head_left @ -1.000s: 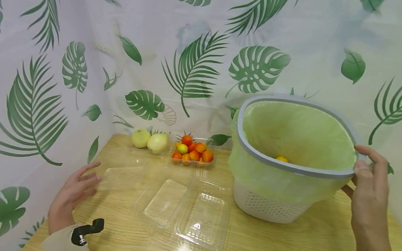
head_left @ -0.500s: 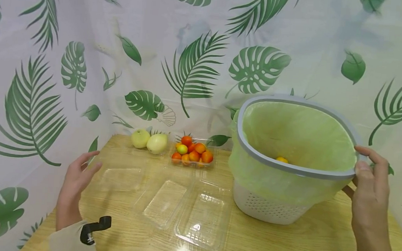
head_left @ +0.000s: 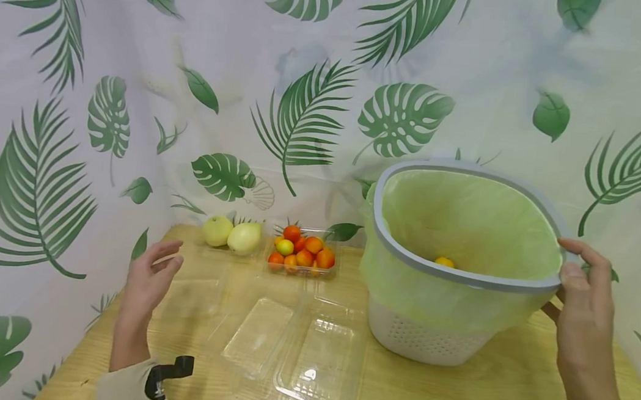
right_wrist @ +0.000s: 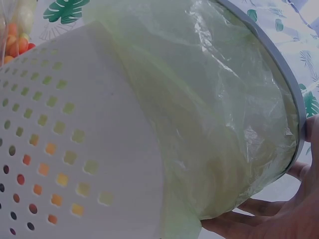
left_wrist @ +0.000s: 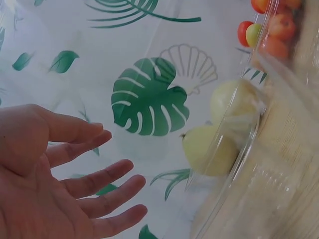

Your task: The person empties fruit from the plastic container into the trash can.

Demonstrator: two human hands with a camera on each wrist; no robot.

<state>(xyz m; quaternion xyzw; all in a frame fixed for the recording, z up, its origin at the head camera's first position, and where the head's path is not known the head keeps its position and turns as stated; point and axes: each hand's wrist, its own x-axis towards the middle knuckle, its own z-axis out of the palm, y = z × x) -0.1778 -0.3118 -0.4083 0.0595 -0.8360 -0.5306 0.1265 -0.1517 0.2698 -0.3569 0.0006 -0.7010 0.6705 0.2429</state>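
My right hand (head_left: 589, 308) grips the right side of the grey rim ring (head_left: 467, 280) of a white bin with a perforated wall (head_left: 427, 340). A pale green plastic bag (head_left: 452, 303) lines the bin and folds out under the ring. Inside lies a yellow-orange fruit (head_left: 444, 262); in the right wrist view, orange and red show through the holes. My left hand (head_left: 147, 281) is in the air over the table's left side, fingers apart and holding nothing. Nearest it are two pale green round fruits (head_left: 244, 238) in a clear tray.
A clear box (head_left: 301, 271) at the back middle holds several small red and orange fruits (head_left: 304, 258) and a yellow-green one. Clear plastic trays (head_left: 318, 365) lie in front on the wooden table (head_left: 397, 388). A leaf-print curtain (head_left: 320, 206) hangs behind and at the left.
My left hand has moved right and slightly up, its fingers now pointing more forward. My right hand stays on the bin's rim. The head view has tilted slightly.
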